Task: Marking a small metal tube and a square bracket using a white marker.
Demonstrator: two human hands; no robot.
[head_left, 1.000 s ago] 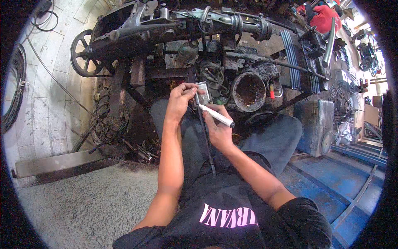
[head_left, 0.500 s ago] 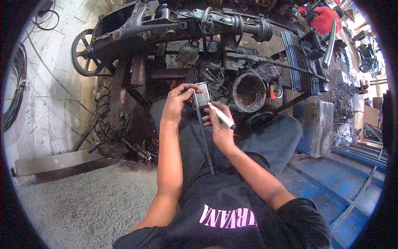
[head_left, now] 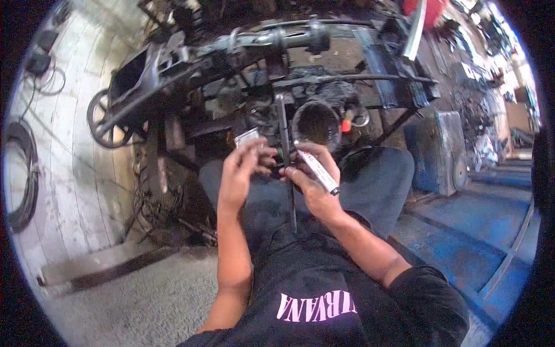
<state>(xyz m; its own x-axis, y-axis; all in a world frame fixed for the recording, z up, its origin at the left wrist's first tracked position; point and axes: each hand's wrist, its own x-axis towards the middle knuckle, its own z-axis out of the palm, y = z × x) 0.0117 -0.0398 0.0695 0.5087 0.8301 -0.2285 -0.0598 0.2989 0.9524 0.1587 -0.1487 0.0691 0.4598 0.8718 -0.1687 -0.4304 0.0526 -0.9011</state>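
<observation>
In front of my lap, my left hand (head_left: 241, 170) has its fingers closed around a small square metal block (head_left: 247, 136), whose pale top shows beyond the fingertips. My right hand (head_left: 317, 185) grips a long, thin dark metal bar (head_left: 284, 130) between thumb and fingers. A white marker pen (head_left: 324, 172) also lies in that hand, its black end pointing back toward me. The bar stands nearly lengthwise between both hands, its near end by my black shirt (head_left: 324, 272). Block and bar are apart; motion blurs the left fingers.
Ahead stands a greasy machine with a spoked handwheel (head_left: 107, 118) at its left end. A round metal pot (head_left: 318, 127) sits just beyond my right hand, with a red-orange handle (head_left: 346, 126) beside it. A worn metal case (head_left: 436, 153) stands to the right.
The block has come away from the bar and moved left in my left hand. My right hand has shifted from marking position at the block to gripping the bar. The view has turned slightly.
</observation>
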